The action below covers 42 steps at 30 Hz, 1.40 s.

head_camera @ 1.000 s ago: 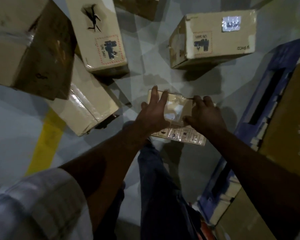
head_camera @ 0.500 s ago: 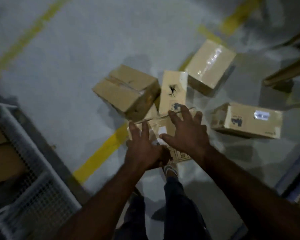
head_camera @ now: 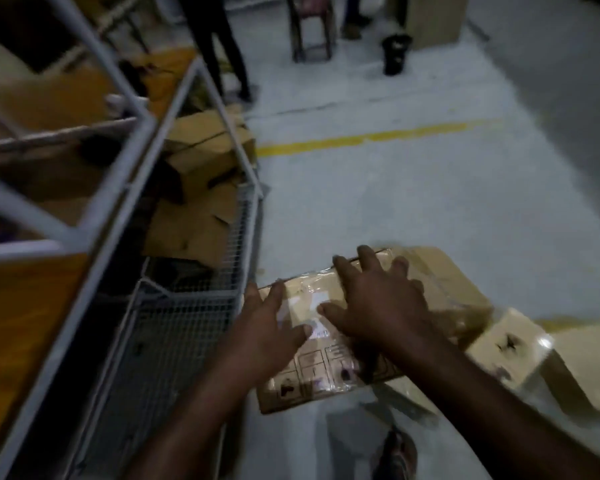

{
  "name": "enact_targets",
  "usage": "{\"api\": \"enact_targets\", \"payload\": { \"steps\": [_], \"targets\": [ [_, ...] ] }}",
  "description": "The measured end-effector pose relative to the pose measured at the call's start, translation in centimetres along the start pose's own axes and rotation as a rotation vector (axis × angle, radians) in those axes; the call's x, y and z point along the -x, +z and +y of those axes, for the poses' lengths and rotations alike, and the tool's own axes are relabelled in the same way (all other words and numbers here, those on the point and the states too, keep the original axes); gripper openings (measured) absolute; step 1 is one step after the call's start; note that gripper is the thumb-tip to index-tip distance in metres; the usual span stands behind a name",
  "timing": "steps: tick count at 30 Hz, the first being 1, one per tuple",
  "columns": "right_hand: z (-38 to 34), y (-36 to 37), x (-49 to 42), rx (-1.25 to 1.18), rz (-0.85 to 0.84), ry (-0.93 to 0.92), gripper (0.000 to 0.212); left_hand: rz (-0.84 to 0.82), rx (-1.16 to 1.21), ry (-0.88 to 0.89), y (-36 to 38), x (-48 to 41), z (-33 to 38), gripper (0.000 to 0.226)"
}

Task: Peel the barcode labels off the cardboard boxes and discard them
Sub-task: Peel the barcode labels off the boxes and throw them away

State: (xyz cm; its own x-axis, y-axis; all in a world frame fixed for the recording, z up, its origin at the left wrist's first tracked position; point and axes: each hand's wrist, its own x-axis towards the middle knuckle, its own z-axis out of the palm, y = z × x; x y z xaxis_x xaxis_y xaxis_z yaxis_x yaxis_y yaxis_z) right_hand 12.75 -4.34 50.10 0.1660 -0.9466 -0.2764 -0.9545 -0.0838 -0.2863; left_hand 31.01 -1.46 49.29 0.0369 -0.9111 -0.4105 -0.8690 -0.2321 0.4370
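Left hand (head_camera: 267,337) and right hand (head_camera: 378,306) both splayed flat on taped cardboard box (head_camera: 284,393), fingers straight, gripping nothing. White label (head_camera: 317,301) between thumbs. Wire-mesh cage (head_camera: 187,323) just left.

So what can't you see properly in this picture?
All in the head view:
Print on the label: blurred, partly covered by the left hand and right hand.
The standing person: cut off above the legs by the top edge.
Bottom of the cage: dark behind wire mesh.
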Motion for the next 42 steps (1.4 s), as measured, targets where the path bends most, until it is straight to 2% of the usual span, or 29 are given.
{"api": "enact_targets", "payload": {
  "steps": [2, 5, 9, 14, 16, 18, 20, 25, 30, 33, 37, 42],
  "targets": [
    [-5.7, -2.3, 0.5, 0.036, 0.031, -0.116, 0.076, 0.022, 0.117, -0.032, -6.3, 3.2, -3.4, 0.058],
    [-14.3, -5.4, 1.6, 0.074, 0.088, -0.312, 0.073, 0.162, 0.301, -0.082, -14.9, 9.8, -7.9, 0.034],
    [-25.1, -8.3, 4.0, 0.064, 0.182, -0.546, 0.07, 0.355, 0.385, -0.088, -23.2, 19.3, -12.5, 0.019],
    [-36.3, -12.0, 8.7, 0.107, 0.446, -0.75, 0.062, 0.569, 0.513, -0.109, -28.5, 28.7, -17.2, 0.022],
    [-39.7, -13.6, 9.7, 0.139, 0.437, -0.803, 0.061, 0.644, 0.546, -0.117, -29.7, 31.3, -18.0, 0.026],
    [-42.5, -15.0, 10.1, 0.123, 0.359, -0.845, 0.063, 0.736, 0.539, -0.131, -30.7, 33.3, -18.5, 0.044],
    [-45.3, -16.0, 10.2, 0.078, 0.325, -0.885, 0.066, 0.838, 0.519, -0.138, -32.0, 34.9, -19.3, 0.05],
    [-51.8, -15.4, 7.7, -0.041, 0.296, -0.996, 0.061, 0.989, 0.492, -0.187, -34.5, 35.5, -21.7, 0.042],
    [-55.7, -10.4, 2.8, -0.14, 0.211, -1.048, 0.048, 0.982, 0.462, -0.309, -34.6, 31.4, -25.6, 0.041],
    [-57.4, -7.1, -0.6, 0.021, 0.191, -1.057, 0.061, 0.962, 0.426, -0.361, -34.4, 29.4, -28.0, 0.042],
    [-59.4, -6.1, -3.3, 0.133, 0.187, -1.065, 0.067, 1.075, 0.417, -0.378, -34.2, 28.1, -30.8, 0.046],
    [-61.5, -5.6, -5.1, 0.065, 0.186, -1.139, 0.079, 1.292, 0.689, -0.327, -31.7, 26.5, -34.2, 0.045]
  ]
}}
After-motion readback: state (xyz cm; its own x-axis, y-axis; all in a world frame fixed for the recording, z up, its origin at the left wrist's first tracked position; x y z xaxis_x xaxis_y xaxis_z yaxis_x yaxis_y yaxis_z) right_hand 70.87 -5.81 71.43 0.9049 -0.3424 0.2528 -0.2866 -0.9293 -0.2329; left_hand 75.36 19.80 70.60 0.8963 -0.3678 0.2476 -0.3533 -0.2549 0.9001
